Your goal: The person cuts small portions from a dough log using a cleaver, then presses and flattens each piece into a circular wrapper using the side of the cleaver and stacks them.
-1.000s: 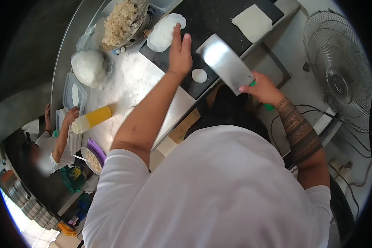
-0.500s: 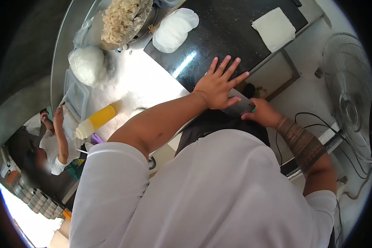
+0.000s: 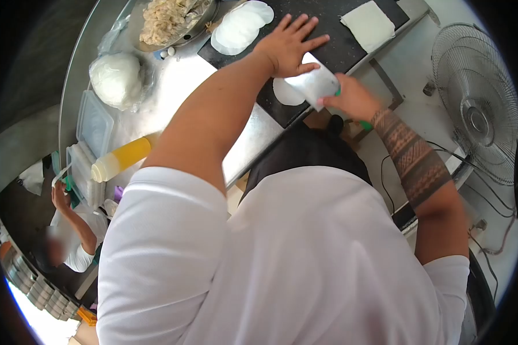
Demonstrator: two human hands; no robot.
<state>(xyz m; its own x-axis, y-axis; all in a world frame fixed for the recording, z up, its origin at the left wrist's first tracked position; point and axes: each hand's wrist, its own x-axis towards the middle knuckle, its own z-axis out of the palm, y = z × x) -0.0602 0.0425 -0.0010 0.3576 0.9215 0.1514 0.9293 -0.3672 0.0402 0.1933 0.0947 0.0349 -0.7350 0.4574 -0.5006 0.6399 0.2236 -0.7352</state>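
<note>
Left hand (image 3: 285, 49) spread, dough round (image 3: 286, 93) on the black board (image 3: 341, 50), cleaver (image 3: 315, 81) in the right hand (image 3: 354, 98).
Left to right: co-worker's hand (image 3: 60, 196) by the plastic tub (image 3: 95, 123); bagged white lump (image 3: 116, 80) and yellow bottle (image 3: 124, 158) on the steel counter (image 3: 184, 69); bowl (image 3: 189, 35) of pale filling behind. Overlapping white rounds (image 3: 239, 30) on the board's left part. Left hand palm down, fingers apart, gripping nothing, thumb across the blade's far end; can't tell if it's pressing. Dough round near the board's front edge, partly covered by the blade. Right hand clamped on the green handle, out past that edge; hands apart. Folded white cloth (image 3: 368, 26) at the board's right end, fan (image 3: 472, 109) far right.
</note>
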